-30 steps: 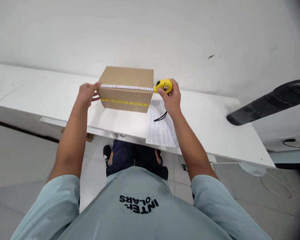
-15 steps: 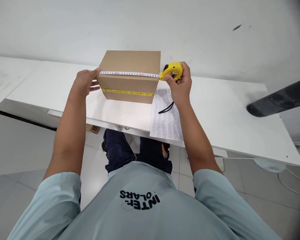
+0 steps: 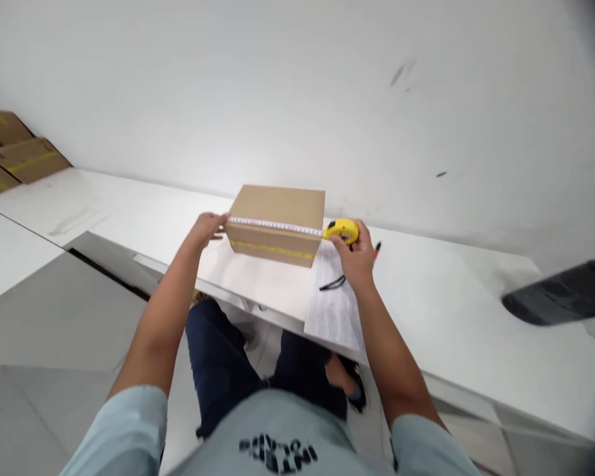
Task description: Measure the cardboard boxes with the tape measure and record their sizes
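A brown cardboard box (image 3: 285, 203) with yellow printed tape along its front side sits on the white table. The white blade (image 3: 272, 225) of a tape measure is stretched across the box's top near its front edge. At the left end, my left hand (image 3: 206, 230) is closed, its thumb and fingertips holding the blade's end at the box edge. Gripped in my right hand (image 3: 359, 258) is the yellow tape measure case (image 3: 344, 230), close to the box's right edge. Its black wrist strap (image 3: 333, 284) hangs over a printed sheet of paper (image 3: 332, 320).
A red and black pen (image 3: 377, 250) lies beyond my right hand. Several taped cardboard boxes (image 3: 32, 160) stand at the far left against the wall. A black cylindrical object (image 3: 560, 296) juts in at the right. The white table's (image 3: 441, 311) front edge runs before my legs.
The view has tilted up and turned, so box and hands appear lower, and the boxes at far left and the pen now show. Both hands still hold the tape measure across the box.
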Available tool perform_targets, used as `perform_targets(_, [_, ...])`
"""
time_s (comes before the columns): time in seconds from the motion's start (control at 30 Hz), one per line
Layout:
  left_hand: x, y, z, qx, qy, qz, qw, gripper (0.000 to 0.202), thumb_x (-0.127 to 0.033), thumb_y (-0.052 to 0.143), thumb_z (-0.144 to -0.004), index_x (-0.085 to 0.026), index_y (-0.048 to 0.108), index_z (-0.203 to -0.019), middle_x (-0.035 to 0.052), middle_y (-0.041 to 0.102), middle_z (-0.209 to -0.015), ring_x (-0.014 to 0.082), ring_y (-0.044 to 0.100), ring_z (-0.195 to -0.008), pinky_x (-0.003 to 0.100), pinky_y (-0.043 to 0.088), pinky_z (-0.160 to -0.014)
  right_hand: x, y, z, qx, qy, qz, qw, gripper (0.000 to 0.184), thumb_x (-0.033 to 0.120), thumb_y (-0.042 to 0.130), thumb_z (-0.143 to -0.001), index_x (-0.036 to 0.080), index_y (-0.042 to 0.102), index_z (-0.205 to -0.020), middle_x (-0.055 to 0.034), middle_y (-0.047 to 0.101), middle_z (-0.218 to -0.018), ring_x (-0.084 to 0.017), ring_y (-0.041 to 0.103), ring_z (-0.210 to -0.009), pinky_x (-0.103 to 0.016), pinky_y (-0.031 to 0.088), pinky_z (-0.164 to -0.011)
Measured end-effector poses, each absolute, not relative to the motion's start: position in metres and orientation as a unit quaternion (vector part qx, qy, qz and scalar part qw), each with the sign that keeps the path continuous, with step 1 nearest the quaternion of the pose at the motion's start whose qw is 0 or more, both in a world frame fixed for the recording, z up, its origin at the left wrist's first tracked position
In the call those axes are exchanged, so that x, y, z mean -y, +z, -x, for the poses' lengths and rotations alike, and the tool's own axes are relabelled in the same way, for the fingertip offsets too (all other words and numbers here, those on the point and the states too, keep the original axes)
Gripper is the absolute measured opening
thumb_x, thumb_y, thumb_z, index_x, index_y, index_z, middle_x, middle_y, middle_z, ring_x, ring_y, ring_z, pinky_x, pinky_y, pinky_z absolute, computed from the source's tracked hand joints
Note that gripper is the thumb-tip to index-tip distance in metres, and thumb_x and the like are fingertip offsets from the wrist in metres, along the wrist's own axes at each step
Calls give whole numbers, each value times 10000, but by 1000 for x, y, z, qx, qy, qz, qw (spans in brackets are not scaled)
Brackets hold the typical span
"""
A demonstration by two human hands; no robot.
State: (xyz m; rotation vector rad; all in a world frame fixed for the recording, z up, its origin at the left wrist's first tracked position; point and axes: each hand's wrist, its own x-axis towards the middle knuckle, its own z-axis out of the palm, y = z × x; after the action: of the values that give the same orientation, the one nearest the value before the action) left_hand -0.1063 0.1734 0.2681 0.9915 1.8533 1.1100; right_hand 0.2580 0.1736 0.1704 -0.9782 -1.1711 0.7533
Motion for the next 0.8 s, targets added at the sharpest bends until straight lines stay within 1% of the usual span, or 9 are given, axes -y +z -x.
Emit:
perform_targets(0.07, [-171, 268, 112, -723, 431, -389, 374, 359, -404, 677, -955, -139, 640, -1195, 106, 674, -1198, 226, 682, -1039, 434, 606, -889, -175, 167, -256, 515, 341, 438, 653, 622, 459, 814, -735, 236, 625, -1284, -66, 662, -1163, -226, 648, -994, -354, 575, -881])
perform_targets(0.13, [-173, 263, 117, -712, 441, -392, 380, 334, -424, 758, -884, -124, 665, -997, 106, 713, -1055, 226, 712, -933, 401, 623, -813, -176, 163, -253, 505, 346, 427, 666, 635, 463, 813, -739, 239, 611, -1298, -74, 657, -1195, -229, 651, -1026, -356, 574, -903])
perform_targets(0.17, [-175, 260, 119, -704, 449, -394, 384, 346, -435, 803, -836, -130, 653, -905, 105, 722, -998, 230, 723, -891, 388, 628, -780, -177, 161, -252, 497, 348, 417, 676, 646, 465, 809, -742, 239, 598, -1308, -80, 655, -1211, -231, 651, -1049, -362, 569, -929])
perform_targets(0.23, [-179, 254, 122, -688, 464, -395, 394, 398, -449, 874, -742, -150, 619, -802, 103, 731, -938, 243, 737, -845, 370, 631, -733, -178, 159, -250, 483, 350, 407, 692, 667, 476, 801, -742, 237, 572, -1322, -87, 653, -1231, -232, 648, -1094, -382, 549, -993])
perform_targets(0.3, [-184, 250, 125, -675, 474, -395, 405, 437, -448, 918, -666, -162, 606, -774, 99, 736, -902, 259, 746, -824, 366, 631, -699, -178, 158, -248, 480, 350, 414, 690, 678, 496, 790, -739, 229, 563, -1320, -86, 655, -1221, -234, 648, -1111, -407, 533, -1029])
perform_targets(0.37, [-186, 249, 127, -667, 480, -395, 411, 465, -436, 947, -607, -168, 602, -766, 104, 737, -867, 282, 753, -809, 373, 629, -667, -179, 161, -247, 484, 340, 427, 684, 687, 515, 779, -736, 222, 564, -1319, -83, 653, -1214, -234, 649, -1107, -417, 532, -1031])
perform_targets(0.5, [-189, 253, 131, -658, 487, -404, 409, 499, -452, 967, -554, -176, 595, -741, 129, 746, -871, 318, 758, -810, 390, 621, -631, -183, 174, -248, 511, 318, 435, 670, 687, 507, 777, -735, 216, 580, -1326, -85, 641, -1246, -226, 645, -1094, -385, 543, -992])
perform_targets(0.67, [-190, 253, 131, -656, 491, -409, 401, 510, -475, 961, -546, -176, 579, -704, 146, 752, -917, 328, 753, -848, 400, 619, -650, -185, 191, -258, 555, 314, 448, 626, 668, 477, 800, -722, 220, 618, -1310, -62, 673, -1132, -215, 640, -991, -354, 567, -874])
perform_targets(0.8, [-186, 253, 128, -656, 496, -408, 397, 479, -450, 955, -573, -171, 588, -705, 146, 746, -923, 313, 749, -833, 406, 609, -665, -184, 195, -262, 576, 315, 454, 602, 668, 469, 801, -719, 213, 617, -1307, -53, 674, -1096, -203, 633, -933, -347, 559, -832])
